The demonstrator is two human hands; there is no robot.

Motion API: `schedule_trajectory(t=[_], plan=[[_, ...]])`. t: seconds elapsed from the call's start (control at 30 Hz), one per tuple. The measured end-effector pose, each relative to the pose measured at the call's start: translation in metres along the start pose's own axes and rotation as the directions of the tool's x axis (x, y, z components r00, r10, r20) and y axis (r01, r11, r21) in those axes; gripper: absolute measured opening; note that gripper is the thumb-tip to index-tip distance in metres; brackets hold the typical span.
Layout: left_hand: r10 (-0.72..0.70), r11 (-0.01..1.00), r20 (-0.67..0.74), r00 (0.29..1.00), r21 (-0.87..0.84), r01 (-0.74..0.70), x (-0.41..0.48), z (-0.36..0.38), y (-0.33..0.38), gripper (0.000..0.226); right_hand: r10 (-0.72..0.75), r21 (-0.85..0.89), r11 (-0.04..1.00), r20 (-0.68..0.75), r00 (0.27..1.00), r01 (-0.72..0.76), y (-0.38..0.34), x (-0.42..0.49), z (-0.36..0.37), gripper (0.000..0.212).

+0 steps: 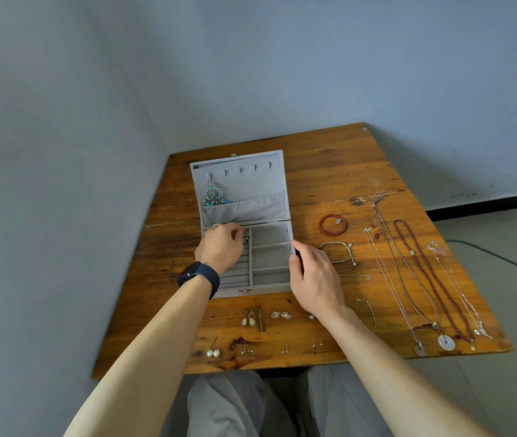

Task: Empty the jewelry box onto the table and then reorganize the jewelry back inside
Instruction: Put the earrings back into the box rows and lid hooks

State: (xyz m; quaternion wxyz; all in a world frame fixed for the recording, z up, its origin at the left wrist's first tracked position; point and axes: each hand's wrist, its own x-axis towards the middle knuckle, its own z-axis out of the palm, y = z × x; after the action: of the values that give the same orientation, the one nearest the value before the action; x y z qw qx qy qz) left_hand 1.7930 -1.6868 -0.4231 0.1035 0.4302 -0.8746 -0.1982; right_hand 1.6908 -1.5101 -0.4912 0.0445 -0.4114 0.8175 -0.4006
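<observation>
Seen from above, over two bare forearms reaching onto a wooden table (329, 171) set in a grey-walled corner.

At left, a dark watch (198, 276) on the left wrist. Left hand (221, 247) over the box's ring rolls, fingers curled tight on a small silvery piece (245, 238), too small to identify. Hand covering most of the ring-roll section.

At centre, grey velvet box (271, 260) lying open, lid (241, 187) tipped back with a row of hooks and a slack pocket. One teal and silver pendant (213, 195) hanging from the leftmost hook. Right-hand compartments of the box bare.

Just right, right hand (315, 280) resting against the box's right wall, thumb on the rim, fingers loosely bent down the outside, gripping nothing but the box edge.

Along the near table edge, between the arms: pearl studs (213, 353), drop earrings (247, 320), several tiny stud pairs; some hidden under the right wrist.

Further right, red bead bracelet (332, 225), pale green cord bracelet (339, 252) partly behind the right hand, then long chains and a dark red bead necklace (424, 279) laid lengthwise, a white disc pendant (446, 342) near the edge.
</observation>
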Motion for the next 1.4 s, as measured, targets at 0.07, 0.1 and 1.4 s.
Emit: schedule_trajectory(t=[0.07, 0.1, 1.4], plan=[[0.024, 1.000, 0.004, 1.000, -0.003, -0.024, -0.008, -0.004, -0.001, 0.026, 0.010, 0.008, 1.000, 0.021, 1.000, -0.011, -0.002, 0.003, -0.003, 0.037], [0.038, 0.999, -0.002, 0.999, -0.013, -0.038, -0.012, -0.006, -0.002, 0.026, 0.014, 0.003, 1.000, 0.038, 0.999, -0.014, -0.003, 0.004, -0.005, 0.036], [-0.001, 0.996, -0.039, 0.999, -0.092, -0.003, -0.150, 0.011, -0.044, 0.015, -0.235, -0.139, 0.947, 0.320, 0.918, 0.291, -0.065, -0.056, -0.015, 0.011]])
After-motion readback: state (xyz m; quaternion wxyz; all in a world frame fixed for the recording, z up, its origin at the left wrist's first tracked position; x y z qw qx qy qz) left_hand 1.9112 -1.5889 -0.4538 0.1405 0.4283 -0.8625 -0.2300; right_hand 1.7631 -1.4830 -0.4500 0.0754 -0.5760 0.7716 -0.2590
